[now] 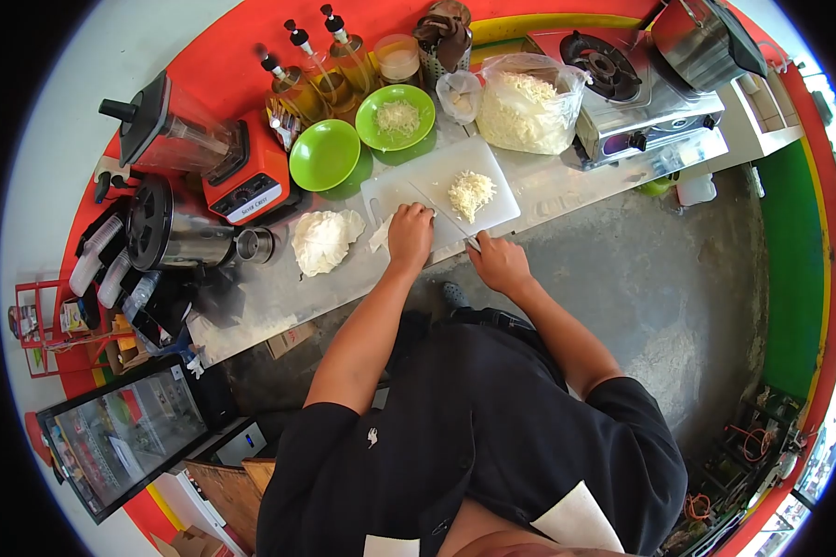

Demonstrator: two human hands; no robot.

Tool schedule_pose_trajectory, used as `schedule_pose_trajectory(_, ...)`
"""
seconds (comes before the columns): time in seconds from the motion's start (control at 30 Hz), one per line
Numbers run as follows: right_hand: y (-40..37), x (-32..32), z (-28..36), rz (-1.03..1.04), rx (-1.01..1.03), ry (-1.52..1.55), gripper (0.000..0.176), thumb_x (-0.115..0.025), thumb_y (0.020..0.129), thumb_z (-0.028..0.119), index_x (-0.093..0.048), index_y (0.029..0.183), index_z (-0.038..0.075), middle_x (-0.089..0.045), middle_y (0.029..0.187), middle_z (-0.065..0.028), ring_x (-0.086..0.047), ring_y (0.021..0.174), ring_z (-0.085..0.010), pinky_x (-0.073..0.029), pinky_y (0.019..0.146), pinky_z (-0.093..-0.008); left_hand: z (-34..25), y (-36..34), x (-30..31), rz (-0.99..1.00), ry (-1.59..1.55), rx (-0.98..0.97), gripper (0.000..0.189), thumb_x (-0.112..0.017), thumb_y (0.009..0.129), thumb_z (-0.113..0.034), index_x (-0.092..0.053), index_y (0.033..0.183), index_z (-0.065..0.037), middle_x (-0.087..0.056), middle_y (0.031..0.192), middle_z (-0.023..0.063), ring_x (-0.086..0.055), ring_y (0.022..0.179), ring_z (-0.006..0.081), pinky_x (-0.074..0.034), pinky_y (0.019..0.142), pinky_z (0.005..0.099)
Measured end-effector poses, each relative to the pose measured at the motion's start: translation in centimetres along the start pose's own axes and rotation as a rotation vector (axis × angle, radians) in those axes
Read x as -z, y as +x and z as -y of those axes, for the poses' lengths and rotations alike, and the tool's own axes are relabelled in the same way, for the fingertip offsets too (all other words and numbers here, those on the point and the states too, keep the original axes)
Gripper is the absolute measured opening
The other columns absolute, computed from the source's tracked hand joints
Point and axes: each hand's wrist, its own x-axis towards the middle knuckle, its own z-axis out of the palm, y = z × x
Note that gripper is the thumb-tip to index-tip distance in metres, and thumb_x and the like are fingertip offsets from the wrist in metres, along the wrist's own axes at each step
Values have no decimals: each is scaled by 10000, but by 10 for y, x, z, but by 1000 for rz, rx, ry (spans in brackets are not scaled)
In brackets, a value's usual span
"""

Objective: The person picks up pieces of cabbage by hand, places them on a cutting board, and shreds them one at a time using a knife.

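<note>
My right hand [499, 263] is wrapped round the handle of a knife [448, 215]. Its blade slants up and left across the white cutting board [395, 183]. My left hand [411, 237] presses down on the board's near edge left of the blade, fingers curled over a pale cabbage piece [379, 236] that sticks out on its left side. Most of that piece is hidden under the hand. To the right of the blade lies a heap of shredded cabbage [472, 194]. A partly cut cabbage head [324, 242] rests on the metal counter, left of the board.
Behind the board stand an empty green bowl [325, 156], a green bowl with shreds [397, 118] and a plastic bag of shredded cabbage [529, 102]. Oil bottles [330, 79] are farther back. A red blender [241, 167] stands left, a gas stove [636, 102] right.
</note>
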Motion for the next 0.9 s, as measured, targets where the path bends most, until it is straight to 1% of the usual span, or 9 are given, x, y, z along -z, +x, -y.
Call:
schedule_pose_trajectory(0.1,-5,8,9,61,14,-93,314,-591,987,346,-571,985,32,-706,773,-204,-702,733,-415,-544,687,-562,-2,-7,0,3,48,-26,112,-720,803,-63,-760,906,-81,-675,963,37,-610,971,271,-500,865,393)
schedule_pose_trajectory(0.2,-9,9,13,74,32,-115,302,-574,1002,326,-567,980,24,-706,732,-168,-704,695,-391,-535,698,-534,-6,-12,5,-28,98,-71,113,-716,780,-57,-761,879,-89,-678,969,33,-613,982,257,-490,858,395)
schedule_pose_trajectory(0.27,-11,7,12,79,138,-219,286,-550,1020,308,-557,980,25,-707,716,-150,-705,683,-367,-520,724,-493,-7,-15,6,-53,109,-101,117,-712,770,-54,-761,868,-93,-680,976,29,-613,988,249,-485,858,396)
schedule_pose_trajectory(0.37,-17,4,14,89,125,-226,262,-526,1034,290,-553,981,35,-711,720,-142,-708,673,-343,-506,748,-462,-6,-20,2,-59,88,-120,122,-686,770,-57,-761,859,-95,-688,981,21,-614,999,244,-479,870,402)
schedule_pose_trajectory(0.5,-21,-8,13,93,108,-256,259,-511,1041,289,-556,971,44,-710,718,-143,-712,681,-338,-515,748,-462,-9,-23,2,-27,111,-106,114,-655,789,-73,-754,844,-87,-696,960,21,-615,990,244,-480,861,395)
schedule_pose_trajectory(0.6,-20,-1,21,98,126,-263,224,-512,1034,267,-554,972,57,-714,721,-131,-719,673,-314,-526,724,-439,-6,-23,0,-33,120,-113,113,-645,790,-74,-749,833,-83,-694,938,24,-617,970,247,-480,851,391)
schedule_pose_trajectory(0.67,-25,16,36,135,104,-343,147,-535,994,209,-548,987,63,-726,735,-121,-729,670,-286,-533,690,-413,-4,-27,0,-20,124,-120,113,-642,787,-70,-747,828,-81,-693,931,26,-618,958,249,-480,847,389)
schedule_pose_trajectory(0.77,-21,5,27,122,118,-410,95,-548,946,154,-549,987,69,-736,750,-114,-736,670,-267,-528,660,-398,-9,-26,3,14,140,-119,123,-608,802,-67,-724,839,-77,-671,913,38,-608,966,245,-474,861,377)
schedule_pose_trajectory(0.9,-19,-9,19,93,109,-386,76,-542,930,131,-550,978,72,-739,756,-118,-739,675,-269,-524,666,-402,-7,-28,1,-40,110,-130,110,-609,798,-59,-714,830,-73,-663,891,40,-608,947,246,-471,857,380)
